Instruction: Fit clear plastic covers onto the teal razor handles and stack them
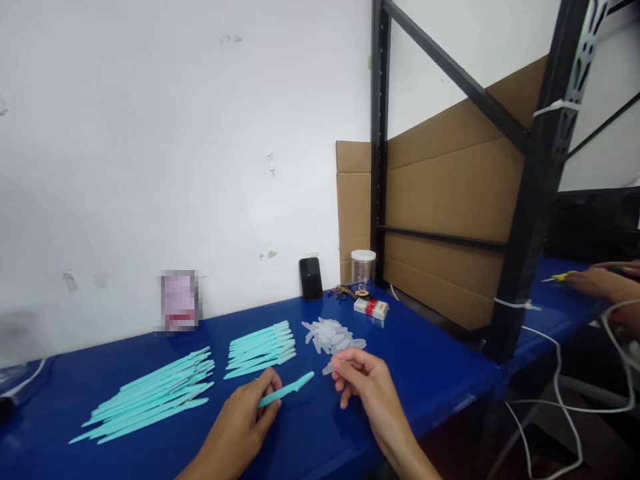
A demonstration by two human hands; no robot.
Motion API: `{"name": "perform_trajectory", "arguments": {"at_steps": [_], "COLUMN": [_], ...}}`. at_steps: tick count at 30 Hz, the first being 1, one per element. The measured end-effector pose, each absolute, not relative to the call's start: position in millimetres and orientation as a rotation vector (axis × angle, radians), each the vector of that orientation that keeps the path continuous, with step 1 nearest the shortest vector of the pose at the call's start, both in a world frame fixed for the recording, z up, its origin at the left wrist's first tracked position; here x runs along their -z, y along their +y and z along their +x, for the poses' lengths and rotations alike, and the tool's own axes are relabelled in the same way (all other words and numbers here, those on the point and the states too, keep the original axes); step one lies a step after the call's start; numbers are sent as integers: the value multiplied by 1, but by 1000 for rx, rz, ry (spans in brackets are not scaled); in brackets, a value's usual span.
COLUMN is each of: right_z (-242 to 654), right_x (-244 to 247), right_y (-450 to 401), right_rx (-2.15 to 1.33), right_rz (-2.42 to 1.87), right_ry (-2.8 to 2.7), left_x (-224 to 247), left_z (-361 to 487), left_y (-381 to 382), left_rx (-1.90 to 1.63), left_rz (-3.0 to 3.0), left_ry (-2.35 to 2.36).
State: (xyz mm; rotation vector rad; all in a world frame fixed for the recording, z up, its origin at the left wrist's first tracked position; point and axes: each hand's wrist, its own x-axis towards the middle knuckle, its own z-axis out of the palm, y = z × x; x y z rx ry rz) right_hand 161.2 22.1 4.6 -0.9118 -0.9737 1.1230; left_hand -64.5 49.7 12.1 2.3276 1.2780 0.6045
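My left hand [249, 415] is closed round the handle of a turquoise eyebrow razor [295, 385], its head pointing right. Between the thumb and fingertips of my right hand [364, 379] is a small translucent plastic cap [328, 368]. The razor's head and the cap are a short gap apart. Just behind my right hand lies a loose pile of similar caps [327, 333]. Two groups of turquoise razors rest on the table: a fanned-out row [150, 397] at the left and a neater row [263, 348] behind my left hand.
Against the wall of the blue table [415, 360] stand a dark phone [311, 279] and a blurred pink package [180, 300]. A lidded clear jar [363, 270], keys and a cigarette box [371, 308] sit near the black rack post [530, 173]. Another person's hand [595, 281] shows at right, beside white cables [560, 373].
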Motion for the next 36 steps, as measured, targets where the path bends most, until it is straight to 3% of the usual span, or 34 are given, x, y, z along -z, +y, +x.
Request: {"name": "perform_trajectory", "arguments": {"at_steps": [18,36], "right_z": [159,159], "right_x": [10,-2], "right_y": [26,17], "right_rx": [-1062,-1154], "right_rz": [-1088,-957], "right_ry": [-1267,-1157], "left_x": [-17,-19], "left_z": [-67,-66], "left_y": [33,27], "left_rx": [-587,-544], "left_rz": [2482,2687], "left_ry": [1247,1153]}}
